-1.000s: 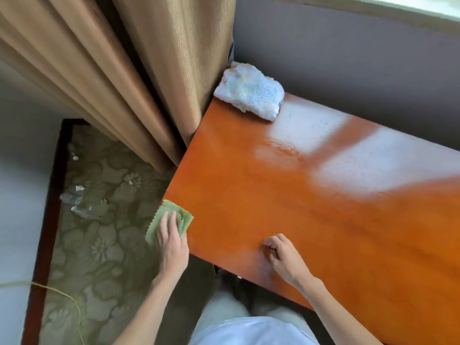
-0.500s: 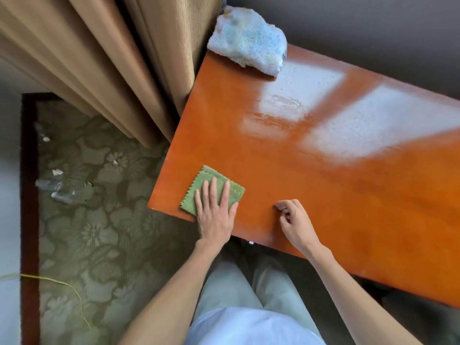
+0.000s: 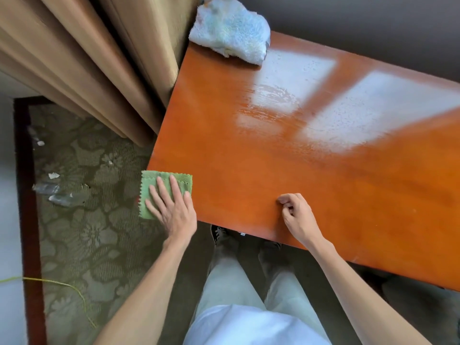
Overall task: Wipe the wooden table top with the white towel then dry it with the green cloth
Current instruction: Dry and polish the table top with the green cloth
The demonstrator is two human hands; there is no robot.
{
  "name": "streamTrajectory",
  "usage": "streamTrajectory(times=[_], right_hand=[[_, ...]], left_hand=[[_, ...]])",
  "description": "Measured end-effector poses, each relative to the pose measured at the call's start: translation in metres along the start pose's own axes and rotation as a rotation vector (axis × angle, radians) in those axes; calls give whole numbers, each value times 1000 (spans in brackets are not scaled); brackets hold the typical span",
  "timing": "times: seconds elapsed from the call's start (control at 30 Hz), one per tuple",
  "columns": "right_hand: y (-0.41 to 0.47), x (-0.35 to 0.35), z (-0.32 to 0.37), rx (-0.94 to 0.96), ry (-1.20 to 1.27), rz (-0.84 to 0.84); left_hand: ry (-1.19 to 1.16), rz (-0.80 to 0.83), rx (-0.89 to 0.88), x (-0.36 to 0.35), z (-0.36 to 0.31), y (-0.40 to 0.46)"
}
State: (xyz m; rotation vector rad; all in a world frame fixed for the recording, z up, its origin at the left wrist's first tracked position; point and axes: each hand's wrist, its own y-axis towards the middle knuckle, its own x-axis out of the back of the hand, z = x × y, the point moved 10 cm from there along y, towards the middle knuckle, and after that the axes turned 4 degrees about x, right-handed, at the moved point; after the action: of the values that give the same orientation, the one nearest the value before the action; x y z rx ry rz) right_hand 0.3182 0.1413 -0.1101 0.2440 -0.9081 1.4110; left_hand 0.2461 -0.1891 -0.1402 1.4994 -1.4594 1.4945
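The orange-brown wooden table top (image 3: 311, 170) fills the right of the view, with wet streaks shining near its far side. A crumpled white towel (image 3: 230, 29) lies on the far left corner, untouched. My left hand (image 3: 171, 207) lies flat, fingers spread, pressing the small green cloth (image 3: 154, 183) onto the near left corner; part of the cloth hangs past the table's left edge. My right hand (image 3: 296, 215) rests on the near edge of the table with its fingers curled, holding nothing.
Beige curtains (image 3: 99, 58) hang against the table's left side. A patterned green carpet (image 3: 82, 220) with bits of litter and a yellow cord (image 3: 62, 285) lies to the left. A grey wall (image 3: 361, 28) runs behind the table. My legs stand at the near edge.
My left hand slid the green cloth right onto the table, then back left to the corner, where it now overhangs the edge. The right hand stayed in place.
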Motion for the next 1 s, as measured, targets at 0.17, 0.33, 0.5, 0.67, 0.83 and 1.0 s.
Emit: streamTrajectory(times=[0.17, 0.33, 0.5, 0.67, 0.83, 1.0], right_hand=[[-7, 10, -18, -21, 15, -8], [-11, 14, -24, 16, 6, -14], [-11, 15, -33, -12, 38, 17], [-11, 18, -40, -10, 42, 27], [-13, 22, -47, -10, 43, 23], [-14, 34, -54, -13, 56, -12]], left_hand=[[-1, 103, -72, -33, -67, -60], [-42, 254, -318, -67, -159, -128], [64, 233, -720, -68, -197, -124], [247, 132, -547, -45, -141, -36], [173, 22, -205, 6, -35, 27], [101, 32, -28, 2, -8, 3]])
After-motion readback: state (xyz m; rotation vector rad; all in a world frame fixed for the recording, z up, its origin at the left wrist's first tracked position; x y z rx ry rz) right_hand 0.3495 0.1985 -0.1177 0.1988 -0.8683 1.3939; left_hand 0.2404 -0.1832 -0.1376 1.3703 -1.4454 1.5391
